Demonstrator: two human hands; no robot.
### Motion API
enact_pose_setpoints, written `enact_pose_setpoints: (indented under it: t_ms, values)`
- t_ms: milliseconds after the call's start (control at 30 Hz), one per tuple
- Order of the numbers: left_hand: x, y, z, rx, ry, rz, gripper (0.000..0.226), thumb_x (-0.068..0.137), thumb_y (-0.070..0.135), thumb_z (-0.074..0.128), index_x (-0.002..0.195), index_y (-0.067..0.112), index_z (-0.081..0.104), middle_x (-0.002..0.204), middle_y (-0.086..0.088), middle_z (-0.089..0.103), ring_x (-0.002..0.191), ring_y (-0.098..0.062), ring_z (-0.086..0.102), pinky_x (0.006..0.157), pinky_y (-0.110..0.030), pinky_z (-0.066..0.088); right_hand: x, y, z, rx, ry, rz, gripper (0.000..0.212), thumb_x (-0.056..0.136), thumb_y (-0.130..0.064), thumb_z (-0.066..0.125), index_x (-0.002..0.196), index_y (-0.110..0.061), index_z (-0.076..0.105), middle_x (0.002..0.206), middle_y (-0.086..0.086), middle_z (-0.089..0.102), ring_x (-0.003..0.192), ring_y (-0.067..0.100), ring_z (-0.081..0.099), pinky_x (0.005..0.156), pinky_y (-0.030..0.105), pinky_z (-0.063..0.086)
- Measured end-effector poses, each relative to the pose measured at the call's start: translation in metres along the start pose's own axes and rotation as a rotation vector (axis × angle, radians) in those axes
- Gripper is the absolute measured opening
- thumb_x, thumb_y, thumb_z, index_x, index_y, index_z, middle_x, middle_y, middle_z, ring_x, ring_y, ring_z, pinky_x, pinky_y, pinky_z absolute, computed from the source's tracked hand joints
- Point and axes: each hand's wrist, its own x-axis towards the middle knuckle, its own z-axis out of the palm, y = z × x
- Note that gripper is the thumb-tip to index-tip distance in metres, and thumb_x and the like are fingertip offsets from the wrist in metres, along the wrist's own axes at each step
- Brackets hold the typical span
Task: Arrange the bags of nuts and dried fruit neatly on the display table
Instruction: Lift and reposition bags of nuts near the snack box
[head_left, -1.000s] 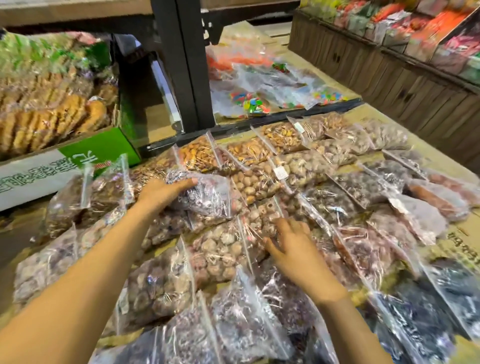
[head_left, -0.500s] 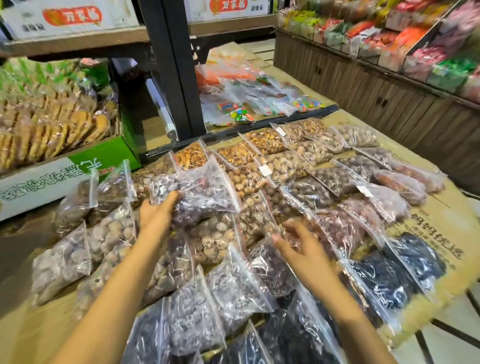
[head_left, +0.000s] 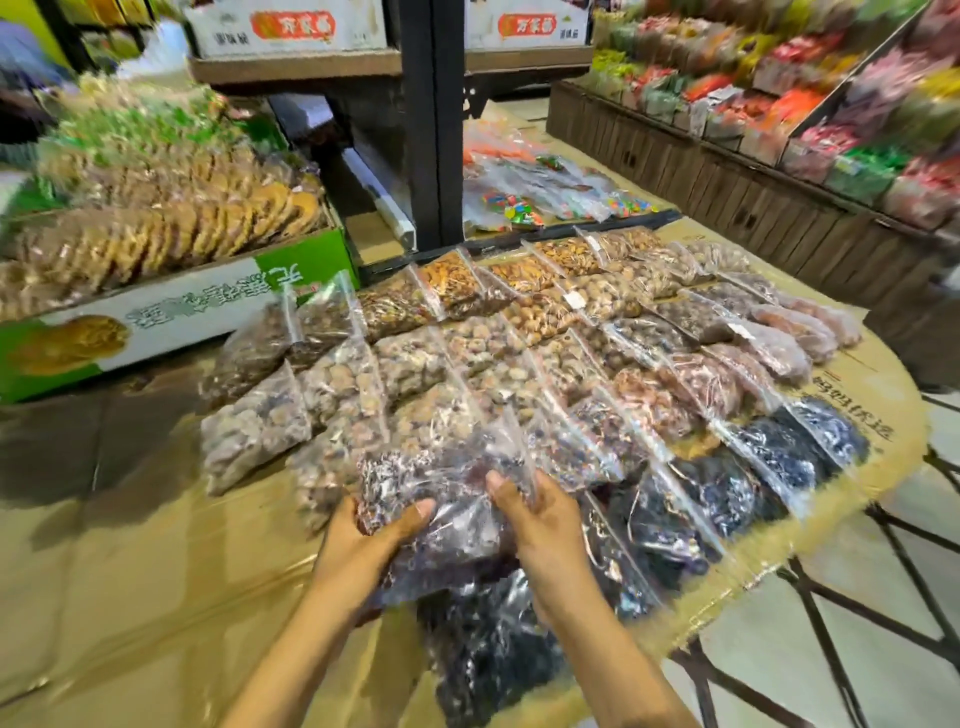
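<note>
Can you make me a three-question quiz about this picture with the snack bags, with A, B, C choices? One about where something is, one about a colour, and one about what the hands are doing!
1. Where is the green and white box?
A. Left of the rows of bags
B. Under the table
C. On top of the dark bags

2. What colour is the fruit in the bags at the near right edge?
A. Bright yellow
B. Very dark, almost black
C. White

3. What are the two hands doing?
A. Resting flat on bare cardboard
B. Pointing at the shelves
C. Holding one clear bag together

Answers:
1. A, it sits beside the bags on the left.
2. B, those bags look blackish.
3. C, the left hand and right hand have fingers on the same clear bag.
</note>
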Motion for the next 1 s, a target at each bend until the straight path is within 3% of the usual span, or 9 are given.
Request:
enact_pose_setpoints:
  t_ms: [100, 167, 200, 267, 367, 433, 567, 767, 1000]
  values:
    - [-0.017, -0.029, -0.034, 0.05, -0.063, 0.01, 0.128, 0.02, 0.077, 0.08, 0.127, 0.015, 0.048, 0.122, 0.002, 0.062, 0.108, -0.015, 0.062, 0.092, -0.028, 0.049, -0.029, 0.008, 0.019, -0.041, 0.011, -0.047, 0.063, 0.071, -0.053, 0.074, 0.117, -0.014, 0.058, 0.125, -0.004, 0.059, 0.121, 0.015, 0.052, 0.105, 0.037, 0.04]
    - [-0.026, -0.044, -0.054, 0.2, -0.11, 0.102, 0.146, 0.019, 0.076, 0.08, 0.145, 0.028, 0.024, 0.142, 0.011, 0.038, 0.13, -0.011, 0.041, 0.106, -0.029, 0.033, -0.041, 0.018, 0.033, -0.13, 0.005, -0.072, 0.089, 0.06, -0.072, 0.07, 0.126, -0.014, 0.054, 0.129, 0.003, 0.059, 0.123, 0.018, 0.053, 0.105, 0.043, 0.041]
    - [-0.03, -0.047, -0.063, 0.349, -0.149, 0.209, 0.146, 0.023, 0.077, 0.08, 0.147, 0.037, 0.014, 0.15, 0.016, 0.025, 0.138, -0.006, 0.027, 0.11, -0.028, 0.024, -0.048, 0.02, 0.037, -0.145, -0.024, -0.072, 0.095, 0.057, -0.076, 0.068, 0.128, -0.014, 0.053, 0.131, 0.005, 0.058, 0.123, 0.018, 0.053, 0.105, 0.044, 0.042]
    - [-0.031, -0.056, -0.078, 0.703, -0.223, 0.424, 0.139, 0.034, 0.076, 0.079, 0.144, 0.051, -0.001, 0.157, 0.021, 0.006, 0.145, -0.002, 0.006, 0.115, -0.029, 0.013, -0.057, 0.024, 0.044, -0.176, -0.081, -0.048, 0.066, 0.068, -0.062, 0.071, 0.117, -0.019, 0.06, 0.12, 0.002, 0.065, 0.113, 0.013, 0.059, 0.101, 0.041, 0.045]
    - [-0.019, -0.069, -0.097, 0.743, -0.209, 0.49, 0.127, 0.044, 0.059, 0.086, 0.146, 0.048, 0.01, 0.151, 0.011, 0.028, 0.139, -0.011, 0.029, 0.112, -0.035, 0.03, -0.064, 0.029, 0.054, -0.17, -0.235, 0.007, 0.02, 0.085, -0.032, 0.068, 0.1, -0.02, 0.064, 0.099, -0.001, 0.07, 0.093, 0.012, 0.067, 0.089, 0.038, 0.053]
    - [-0.013, -0.074, -0.108, 0.709, -0.201, 0.557, 0.115, 0.044, 0.047, 0.085, 0.141, 0.046, 0.025, 0.138, 0.009, 0.041, 0.129, -0.014, 0.043, 0.105, -0.04, 0.04, -0.065, 0.027, 0.055, -0.182, -0.347, 0.037, 0.015, 0.088, -0.023, 0.065, 0.101, -0.015, 0.064, 0.102, 0.01, 0.071, 0.092, 0.021, 0.068, 0.086, 0.04, 0.055]
    - [-0.004, -0.083, -0.133, 0.615, -0.106, 0.469, 0.093, 0.045, 0.04, 0.081, 0.128, 0.051, 0.038, 0.126, 0.012, 0.047, 0.119, -0.01, 0.047, 0.102, -0.041, 0.042, -0.057, 0.009, 0.042, -0.356, -0.342, -0.013, 0.028, 0.09, -0.021, 0.061, 0.116, -0.012, 0.056, 0.114, 0.006, 0.062, 0.09, 0.006, 0.059, 0.069, 0.012, 0.049]
    - [0.01, -0.078, -0.155, 0.929, -0.248, 0.148, 0.112, 0.054, 0.064, 0.079, 0.147, 0.031, 0.025, 0.149, -0.001, 0.034, 0.131, -0.017, 0.038, 0.109, -0.031, 0.033, -0.044, -0.006, 0.002, -0.298, -0.086, -0.12, 0.017, 0.089, -0.021, 0.062, 0.104, -0.015, 0.062, 0.107, 0.004, 0.065, 0.097, 0.016, 0.061, 0.08, 0.023, 0.049]
    - [0.0, -0.077, -0.118, 0.911, -0.116, 0.264, 0.12, 0.052, 0.088, 0.056, 0.15, 0.039, 0.007, 0.161, 0.003, 0.004, 0.147, -0.02, 0.004, 0.117, -0.046, 0.015, -0.045, 0.004, -0.023, -0.373, 0.041, -0.189, 0.014, 0.088, -0.022, 0.064, 0.101, -0.021, 0.06, 0.097, -0.002, 0.063, 0.091, 0.012, 0.06, 0.079, 0.029, 0.051]
